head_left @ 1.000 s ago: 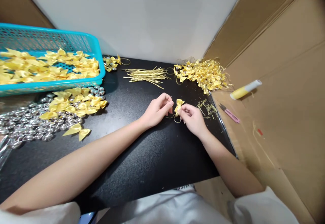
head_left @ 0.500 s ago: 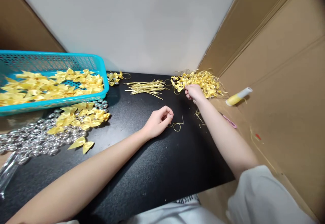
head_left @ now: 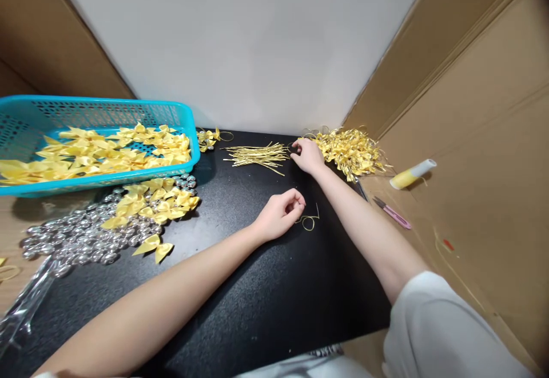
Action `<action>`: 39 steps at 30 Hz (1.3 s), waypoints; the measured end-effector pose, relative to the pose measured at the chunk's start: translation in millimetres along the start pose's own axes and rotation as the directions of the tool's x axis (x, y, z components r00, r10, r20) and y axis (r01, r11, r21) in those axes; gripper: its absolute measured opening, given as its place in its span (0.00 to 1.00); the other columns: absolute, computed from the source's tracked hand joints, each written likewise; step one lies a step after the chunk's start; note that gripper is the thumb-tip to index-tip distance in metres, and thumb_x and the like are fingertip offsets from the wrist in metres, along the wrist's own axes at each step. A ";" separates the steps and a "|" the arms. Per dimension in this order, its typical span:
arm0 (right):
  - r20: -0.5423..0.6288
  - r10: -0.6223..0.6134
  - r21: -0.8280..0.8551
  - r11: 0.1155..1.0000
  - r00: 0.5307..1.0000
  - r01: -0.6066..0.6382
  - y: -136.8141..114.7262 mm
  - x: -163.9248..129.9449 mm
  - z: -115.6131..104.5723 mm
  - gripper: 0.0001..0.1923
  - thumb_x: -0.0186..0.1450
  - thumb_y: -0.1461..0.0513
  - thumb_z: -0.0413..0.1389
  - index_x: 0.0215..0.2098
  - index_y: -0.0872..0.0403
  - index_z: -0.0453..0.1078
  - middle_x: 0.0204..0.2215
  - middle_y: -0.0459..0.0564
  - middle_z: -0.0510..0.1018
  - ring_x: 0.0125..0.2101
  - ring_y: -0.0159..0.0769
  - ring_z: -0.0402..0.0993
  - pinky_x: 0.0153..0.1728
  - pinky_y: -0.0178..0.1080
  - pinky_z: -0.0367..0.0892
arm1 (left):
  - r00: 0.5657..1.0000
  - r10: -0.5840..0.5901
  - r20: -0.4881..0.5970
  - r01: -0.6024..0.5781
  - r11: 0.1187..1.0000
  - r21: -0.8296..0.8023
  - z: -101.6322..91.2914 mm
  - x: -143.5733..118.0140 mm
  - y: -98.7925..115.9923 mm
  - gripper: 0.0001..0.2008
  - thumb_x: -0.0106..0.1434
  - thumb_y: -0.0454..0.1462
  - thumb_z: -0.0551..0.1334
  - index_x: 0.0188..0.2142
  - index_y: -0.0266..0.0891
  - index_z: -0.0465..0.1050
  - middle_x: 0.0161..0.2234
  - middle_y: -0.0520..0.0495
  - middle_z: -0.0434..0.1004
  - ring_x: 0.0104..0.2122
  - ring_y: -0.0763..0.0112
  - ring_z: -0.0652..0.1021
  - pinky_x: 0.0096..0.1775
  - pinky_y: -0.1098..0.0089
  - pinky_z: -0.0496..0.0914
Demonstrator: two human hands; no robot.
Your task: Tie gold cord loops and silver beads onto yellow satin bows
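Basket (head_left: 189,138) of yellow ribbon bows sits at the upper left of the frame, with loose bows (head_left: 158,203) spilled over silver beads (head_left: 77,235) below it, within easy reach. At centre, my left hand (head_left: 281,215) curls loosely, pinching 1 end of a gold cord loop (head_left: 309,222) lying on the black mat (head_left: 257,286). Further up, my right hand (head_left: 306,155) reaches the cut gold cords (head_left: 257,154), fingertips closing on them; finished bows (head_left: 351,150) pile at its right.

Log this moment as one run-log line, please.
left hand: curled beside gold loop | right hand: fingertips at gold strands, beside finished bows | mat: black
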State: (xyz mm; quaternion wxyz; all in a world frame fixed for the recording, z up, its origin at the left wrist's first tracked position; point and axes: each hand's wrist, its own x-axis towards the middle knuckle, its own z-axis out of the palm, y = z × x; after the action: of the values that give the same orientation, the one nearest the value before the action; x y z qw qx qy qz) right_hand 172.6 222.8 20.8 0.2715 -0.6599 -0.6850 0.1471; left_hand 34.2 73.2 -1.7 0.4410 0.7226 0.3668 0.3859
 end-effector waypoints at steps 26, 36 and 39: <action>-0.255 0.217 0.081 0.976 0.942 -0.203 29.5 28.0 -45.4 0.12 0.51 0.64 0.66 0.33 0.59 0.73 0.29 0.51 0.76 0.30 0.37 0.72 0.38 0.40 0.67 | 0.995 -0.016 -0.100 0.014 1.000 -0.019 0.5 -0.2 -0.6 0.03 0.61 0.34 0.57 0.31 0.38 0.67 0.21 0.56 0.66 0.22 0.78 0.67 0.27 0.75 0.62; 0.275 -0.279 -0.007 0.956 0.920 0.292 24.2 -107.5 -78.2 0.07 0.53 0.64 0.65 0.30 0.54 0.74 0.26 0.44 0.74 0.25 0.31 0.66 0.29 0.35 0.60 | 0.953 -0.053 -0.299 0.069 0.997 0.044 -1.9 2.6 -3.7 0.04 0.63 0.36 0.54 0.33 0.39 0.64 0.24 0.55 0.66 0.23 0.76 0.68 0.27 0.75 0.63; 0.219 -0.181 -0.056 0.979 0.959 0.197 36.2 -141.5 -75.5 0.03 0.55 0.64 0.64 0.27 0.54 0.74 0.25 0.45 0.74 0.24 0.31 0.67 0.27 0.35 0.61 | 0.970 -0.022 -0.241 0.053 0.991 0.125 -1.1 1.9 -2.4 0.03 0.61 0.35 0.55 0.32 0.39 0.66 0.24 0.54 0.66 0.24 0.75 0.68 0.28 0.73 0.63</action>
State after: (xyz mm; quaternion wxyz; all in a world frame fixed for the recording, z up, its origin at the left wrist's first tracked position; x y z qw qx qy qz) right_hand 242.5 74.8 36.6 0.1837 -0.5817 -0.7752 0.1639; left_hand 33.6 76.1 -3.1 0.3527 0.6910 0.4553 0.4368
